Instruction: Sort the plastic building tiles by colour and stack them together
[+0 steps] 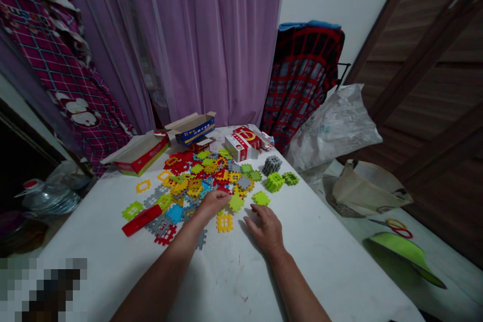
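Carton of red and green card (pixel 145 157), flaps open, beyond the left side of the jumbled heap of notched plastic tiles in red, yellow, blue, grey and lime (pixel 194 186). At the heap's near left edge, a long red plastic piece (pixel 141 220), lying aslant. Behind the heap, an open blue carton with yellow markings (pixel 196 132).

At the heap's near right side, the left hand (pixel 215 202), fingers curled in; cannot tell whether pinching anything or clenched on nothing. Just in front of the heap, a square yellow windowed tile (pixel 225 223); by the left fingertips, at the heap's right edge, a flat lime tile (pixel 236 203). To handle either well, probably best to pinch by opposite edges, free any caught teeth with a slight wiggle, and raise level, without dragging neighbours along.

Right of the heap, another lime tile (pixel 261 198), and nearer, the right hand (pixel 267 229), loosely bent, released, nothing visible in the grasp. Best kept low and ready to steady an edge. Farther right of the heap, a grey tile stack (pixel 271 165) and a bright lime stack (pixel 274 182); better to keep sleeves and wrists clear of both.
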`<state>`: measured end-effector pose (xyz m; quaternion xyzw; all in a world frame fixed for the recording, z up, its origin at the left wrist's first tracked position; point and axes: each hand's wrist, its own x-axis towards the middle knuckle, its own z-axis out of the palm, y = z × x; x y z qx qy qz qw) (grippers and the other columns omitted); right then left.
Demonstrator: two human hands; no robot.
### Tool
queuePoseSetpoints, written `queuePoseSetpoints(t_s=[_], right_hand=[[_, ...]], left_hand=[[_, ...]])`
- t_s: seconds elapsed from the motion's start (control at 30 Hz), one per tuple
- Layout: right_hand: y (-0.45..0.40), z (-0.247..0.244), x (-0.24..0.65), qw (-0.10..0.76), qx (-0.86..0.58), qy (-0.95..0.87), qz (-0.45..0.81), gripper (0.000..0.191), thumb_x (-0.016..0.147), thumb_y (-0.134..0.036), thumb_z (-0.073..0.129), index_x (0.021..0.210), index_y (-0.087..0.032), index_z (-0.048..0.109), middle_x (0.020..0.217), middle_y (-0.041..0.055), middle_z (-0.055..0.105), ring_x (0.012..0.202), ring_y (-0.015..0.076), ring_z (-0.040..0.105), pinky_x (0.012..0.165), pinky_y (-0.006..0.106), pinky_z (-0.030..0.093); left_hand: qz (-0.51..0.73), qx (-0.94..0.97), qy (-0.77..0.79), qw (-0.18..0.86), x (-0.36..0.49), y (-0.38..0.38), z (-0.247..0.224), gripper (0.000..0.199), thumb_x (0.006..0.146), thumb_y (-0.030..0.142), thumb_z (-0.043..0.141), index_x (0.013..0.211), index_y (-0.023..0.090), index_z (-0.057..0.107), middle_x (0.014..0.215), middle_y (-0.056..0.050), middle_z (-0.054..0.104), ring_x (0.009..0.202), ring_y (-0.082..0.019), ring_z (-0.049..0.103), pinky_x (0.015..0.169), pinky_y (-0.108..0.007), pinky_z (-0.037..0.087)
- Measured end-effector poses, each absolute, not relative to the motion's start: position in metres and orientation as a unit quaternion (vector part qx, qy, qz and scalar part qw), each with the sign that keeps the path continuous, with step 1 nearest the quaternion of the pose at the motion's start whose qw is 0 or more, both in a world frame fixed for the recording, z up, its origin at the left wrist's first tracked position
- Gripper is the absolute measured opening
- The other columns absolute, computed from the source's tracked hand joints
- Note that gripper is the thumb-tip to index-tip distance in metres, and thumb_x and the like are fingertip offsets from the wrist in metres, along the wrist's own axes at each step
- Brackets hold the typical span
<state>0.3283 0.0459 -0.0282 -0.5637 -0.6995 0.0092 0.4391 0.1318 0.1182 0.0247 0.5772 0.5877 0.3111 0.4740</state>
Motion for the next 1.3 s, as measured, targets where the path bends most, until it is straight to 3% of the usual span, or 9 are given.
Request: queuePoseSetpoints(t_s=[0.23, 0.53, 0.77, 1.3], right_hand=[[0.044, -0.029, 0.322, 0.424, -0.57, -0.704, 0.008, 0.033, 0.087, -0.043, 0.06, 0.108, -0.018, 0.066, 0.096, 0.0084, 0.072, 0.085, 0.0195, 0.064, 0.078, 0.032, 0.051], [0.043, -0.027, 0.327, 0.447, -0.592, -0.669, -0.042, 0.027, 0.083, -0.042, 0.06, 0.094, -0.019, 0.067, 0.084, 0.0064, 0.07, 0.076, 0.018, 0.062, 0.073, 0.03, 0.048], [0.057, -0.024, 0.362, 0.409, -0.727, -0.552, -0.005, 0.035, 0.079, -0.049, 0.057, 0.091, -0.018, 0.069, 0.082, 0.0057, 0.069, 0.074, 0.0183, 0.06, 0.067, 0.029, 0.042], [0.058, -0.014, 0.358, 0.278, -0.775, -0.568, -0.019, 0.033, 0.08, -0.043, 0.059, 0.097, -0.018, 0.071, 0.093, 0.0065, 0.07, 0.086, 0.02, 0.061, 0.073, 0.028, 0.039]], left_hand=[[0.315, 0.51, 0.576, 0.556, 0.142, 0.109, 0.032, 0.04, 0.064, 0.054, 0.073, 0.077, 0.016, 0.068, 0.051, 0.006, 0.052, 0.046, -0.008, 0.041, 0.046, -0.021, 0.027], [0.325, 0.495, 0.565, 0.574, 0.154, 0.104, 0.033, 0.039, 0.065, 0.051, 0.072, 0.078, 0.015, 0.067, 0.06, 0.003, 0.059, 0.045, -0.006, 0.043, 0.045, -0.021, 0.028], [0.455, 0.509, 0.561, 0.468, 0.137, 0.1, 0.026, 0.047, 0.067, 0.059, 0.065, 0.087, 0.017, 0.068, 0.067, 0.001, 0.063, 0.05, -0.01, 0.052, 0.048, -0.022, 0.039], [0.529, 0.467, 0.582, 0.405, 0.1, 0.075, 0.016, 0.048, 0.068, 0.057, 0.065, 0.093, 0.017, 0.069, 0.06, 0.003, 0.061, 0.05, -0.011, 0.053, 0.044, -0.02, 0.036]])
